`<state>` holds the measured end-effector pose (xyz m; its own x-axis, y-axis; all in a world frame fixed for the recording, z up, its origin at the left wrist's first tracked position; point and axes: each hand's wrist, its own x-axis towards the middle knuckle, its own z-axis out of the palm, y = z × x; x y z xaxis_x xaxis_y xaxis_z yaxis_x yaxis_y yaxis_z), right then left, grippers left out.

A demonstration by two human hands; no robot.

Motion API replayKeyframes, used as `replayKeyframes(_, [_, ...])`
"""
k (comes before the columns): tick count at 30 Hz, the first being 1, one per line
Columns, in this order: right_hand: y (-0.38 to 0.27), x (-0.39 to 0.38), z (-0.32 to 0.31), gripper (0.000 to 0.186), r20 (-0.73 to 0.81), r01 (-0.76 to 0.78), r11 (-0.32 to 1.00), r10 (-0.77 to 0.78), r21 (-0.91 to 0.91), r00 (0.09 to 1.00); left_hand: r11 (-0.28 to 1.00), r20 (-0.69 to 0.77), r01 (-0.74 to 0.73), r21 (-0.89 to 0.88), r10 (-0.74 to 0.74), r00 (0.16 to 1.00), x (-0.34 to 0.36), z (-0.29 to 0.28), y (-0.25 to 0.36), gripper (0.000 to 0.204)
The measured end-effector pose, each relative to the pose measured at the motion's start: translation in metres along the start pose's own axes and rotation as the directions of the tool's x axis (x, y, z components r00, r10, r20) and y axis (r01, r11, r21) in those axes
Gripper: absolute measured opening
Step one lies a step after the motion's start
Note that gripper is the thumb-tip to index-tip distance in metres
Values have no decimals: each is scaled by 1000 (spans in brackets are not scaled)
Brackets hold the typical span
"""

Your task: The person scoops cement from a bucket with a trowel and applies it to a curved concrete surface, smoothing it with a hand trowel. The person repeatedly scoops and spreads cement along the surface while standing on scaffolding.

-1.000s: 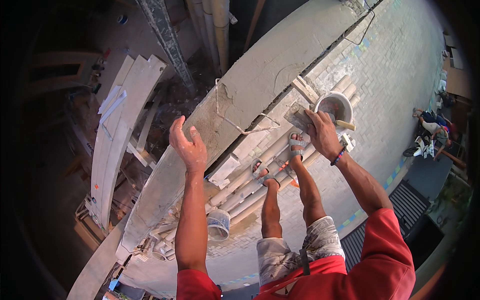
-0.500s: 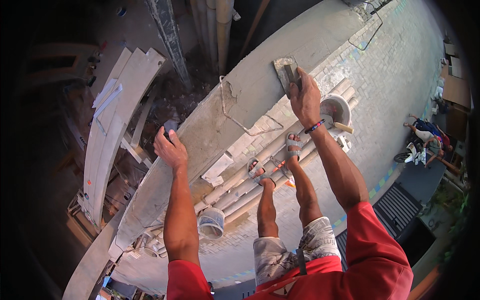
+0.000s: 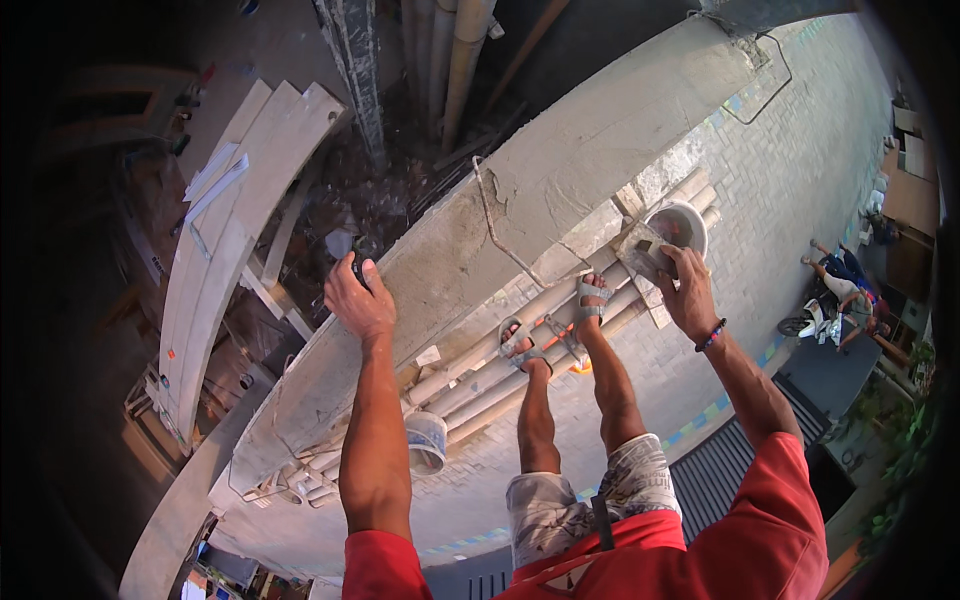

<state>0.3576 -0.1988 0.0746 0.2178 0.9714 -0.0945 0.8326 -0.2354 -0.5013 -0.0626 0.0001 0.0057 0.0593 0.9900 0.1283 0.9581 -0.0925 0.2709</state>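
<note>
My right hand (image 3: 688,293) grips a plastering trowel (image 3: 642,247) with a mortar-smeared plate, just beside a white bucket (image 3: 700,222). My left hand (image 3: 362,300) is at the far edge of the concrete beam (image 3: 440,270), fingers curled by a small black thing (image 3: 359,266) that I cannot make out. Grey mortar covers the beam's top, smoothed toward the upper right and rougher near the middle. A bent metal rod (image 3: 490,215) lies across the beam. A rough patch shows right by that rod.
My sandalled feet stand on light poles (image 3: 480,378) along the beam. A second bucket (image 3: 426,443) hangs or stands by the poles, lower left. Long boards (image 3: 240,240) lean beyond the beam. Another bent rod (image 3: 775,90) juts out at upper right. People and a motorcycle (image 3: 822,322) are far right.
My right hand has drawn the trowel off the beam, down and right to the bucket. My left hand has shifted slightly right along the far edge with the view.
</note>
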Motion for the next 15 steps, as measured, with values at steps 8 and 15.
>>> replayKeyframes(8, [-75, 81, 51, 49, -117, 246, 966, -236, 76, 965, 1000, 14, 8, 6, -8, 1000, 1, 5, 1, 40])
replayKeyframes(15, [-38, 133, 40, 48, -225, 143, 986, -159, -84, 961, 998, 28, 13, 56, -15, 1000, 0, 3, -5, 42])
